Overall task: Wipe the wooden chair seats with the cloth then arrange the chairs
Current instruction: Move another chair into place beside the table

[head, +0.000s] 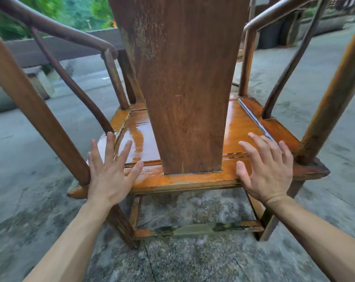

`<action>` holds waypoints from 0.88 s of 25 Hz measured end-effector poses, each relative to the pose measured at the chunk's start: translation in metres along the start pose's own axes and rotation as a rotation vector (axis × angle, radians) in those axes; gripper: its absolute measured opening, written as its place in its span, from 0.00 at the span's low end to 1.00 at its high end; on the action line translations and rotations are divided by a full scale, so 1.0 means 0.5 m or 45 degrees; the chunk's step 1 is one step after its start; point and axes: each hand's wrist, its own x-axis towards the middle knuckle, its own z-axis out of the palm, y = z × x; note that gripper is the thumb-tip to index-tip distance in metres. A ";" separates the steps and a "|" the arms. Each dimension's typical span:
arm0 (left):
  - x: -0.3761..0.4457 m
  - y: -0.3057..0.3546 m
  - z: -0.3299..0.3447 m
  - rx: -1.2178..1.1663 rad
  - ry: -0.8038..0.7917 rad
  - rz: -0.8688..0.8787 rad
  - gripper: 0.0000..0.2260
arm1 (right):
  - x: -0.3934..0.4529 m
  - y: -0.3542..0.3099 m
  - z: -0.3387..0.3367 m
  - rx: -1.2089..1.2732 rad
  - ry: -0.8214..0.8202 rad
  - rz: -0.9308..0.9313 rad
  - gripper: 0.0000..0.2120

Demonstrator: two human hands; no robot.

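I look down from behind a wooden armchair with a broad back splat and curved arm rails. Its orange seat shines wet on both sides of the splat. My left hand is spread with straight fingers over the seat's rear left corner, beside the back post. My right hand is spread the same way over the rear right part of the seat. Whether the palms touch the wood I cannot tell. Neither hand holds anything. No cloth is in view.
The chair stands on a grey, stained concrete floor. A low wall with green trees behind it runs across the back left. A stone block sits at the left, and dark bins stand far right.
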 end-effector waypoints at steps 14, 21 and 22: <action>0.110 0.084 0.050 0.068 0.099 -0.340 0.39 | 0.153 0.078 0.256 0.286 0.008 -0.106 0.23; 0.172 0.116 0.067 0.113 0.124 -0.488 0.40 | 0.229 0.090 0.363 0.382 -0.076 -0.181 0.23; 0.180 0.117 0.070 0.119 0.134 -0.509 0.40 | 0.239 0.088 0.377 0.394 -0.075 -0.188 0.23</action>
